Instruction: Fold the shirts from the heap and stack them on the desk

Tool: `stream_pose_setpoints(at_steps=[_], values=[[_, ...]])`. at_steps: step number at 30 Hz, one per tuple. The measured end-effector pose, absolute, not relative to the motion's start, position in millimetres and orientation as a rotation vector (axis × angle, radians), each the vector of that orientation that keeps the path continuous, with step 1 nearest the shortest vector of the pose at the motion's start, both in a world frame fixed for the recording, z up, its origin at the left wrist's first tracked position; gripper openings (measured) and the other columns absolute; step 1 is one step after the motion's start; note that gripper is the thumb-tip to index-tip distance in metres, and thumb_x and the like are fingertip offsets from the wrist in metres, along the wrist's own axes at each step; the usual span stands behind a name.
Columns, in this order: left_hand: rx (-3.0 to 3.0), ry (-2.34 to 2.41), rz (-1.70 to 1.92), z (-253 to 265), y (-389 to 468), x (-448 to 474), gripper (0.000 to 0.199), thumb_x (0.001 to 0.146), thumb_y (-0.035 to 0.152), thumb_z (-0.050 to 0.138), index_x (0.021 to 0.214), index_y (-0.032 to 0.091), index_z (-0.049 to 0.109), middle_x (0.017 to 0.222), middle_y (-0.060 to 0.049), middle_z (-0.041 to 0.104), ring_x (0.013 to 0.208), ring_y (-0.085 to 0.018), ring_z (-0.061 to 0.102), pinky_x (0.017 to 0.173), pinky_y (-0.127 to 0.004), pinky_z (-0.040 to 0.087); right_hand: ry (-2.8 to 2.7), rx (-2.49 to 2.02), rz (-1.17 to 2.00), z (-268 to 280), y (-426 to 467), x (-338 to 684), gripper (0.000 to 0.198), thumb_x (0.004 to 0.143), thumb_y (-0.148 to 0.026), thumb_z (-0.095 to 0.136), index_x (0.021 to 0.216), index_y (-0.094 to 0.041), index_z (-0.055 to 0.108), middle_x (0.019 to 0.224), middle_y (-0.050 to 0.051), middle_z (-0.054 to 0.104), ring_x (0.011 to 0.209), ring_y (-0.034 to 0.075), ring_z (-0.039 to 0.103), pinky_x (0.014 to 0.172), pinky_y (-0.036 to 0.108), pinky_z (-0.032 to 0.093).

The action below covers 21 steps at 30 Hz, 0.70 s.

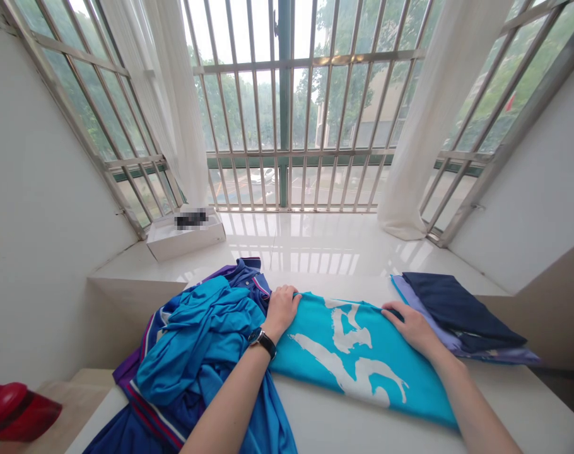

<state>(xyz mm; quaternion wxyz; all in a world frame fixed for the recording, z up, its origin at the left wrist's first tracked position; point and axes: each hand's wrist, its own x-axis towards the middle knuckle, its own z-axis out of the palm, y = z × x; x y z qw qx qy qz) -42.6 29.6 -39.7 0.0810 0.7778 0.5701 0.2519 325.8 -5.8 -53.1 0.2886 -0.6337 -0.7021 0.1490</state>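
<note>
Two bare hands lie flat on a turquoise shirt [357, 359] with a white print, spread on the white table [344, 422]. Left hand [281, 309], wristwatch [262, 340] on its wrist, fingers extended, palm down on the shirt's upper left edge, holding nothing. Right hand [412, 325] likewise open, pressing the upper right edge. Heap of blue clothes [197, 359] touches the shirt on the left. Folded dark stack [457, 315] just beside it on the right. White box [185, 236] on the window ledge [315, 243], well apart.

A white table [504, 403] carries a turquoise shirt [357, 359], crumpled clothes [197, 353] and folded clothes [462, 312].
</note>
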Motion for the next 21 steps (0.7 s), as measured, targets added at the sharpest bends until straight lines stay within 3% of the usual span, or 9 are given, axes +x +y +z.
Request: stream_pose_setpoints(at_steps=[14, 21], values=[[2.274, 1.733, 0.757, -37.6, 29.2, -43.2, 0.016, 0.099, 0.028, 0.05, 0.098, 0.019, 0.063, 0.099, -0.006, 0.067, 0.096, -0.021, 0.059, 0.089, -0.032, 0.044, -1.921, -1.729, 0.362, -55.3, 0.1, 323.6, 0.031, 0.085, -0.051, 0.05, 0.089, -0.027, 0.068, 0.1, 0.006, 0.074, 0.095, 0.028, 0.067, 0.088, 0.04, 0.051], [2.35, 1.816, 0.541, -17.8, 21.5, -40.7, 0.016, 0.097, 0.028, 0.052, 0.101, 0.02, 0.065, 0.104, -0.008, 0.065, 0.102, -0.024, 0.056, 0.087, -0.033, 0.044, -1.918, -1.726, 0.314, -58.5, 0.9, 321.6, 0.032, 0.084, -0.051, 0.049, 0.087, -0.026, 0.069, 0.097, 0.007, 0.073, 0.095, 0.028, 0.066, 0.089, 0.041, 0.052]])
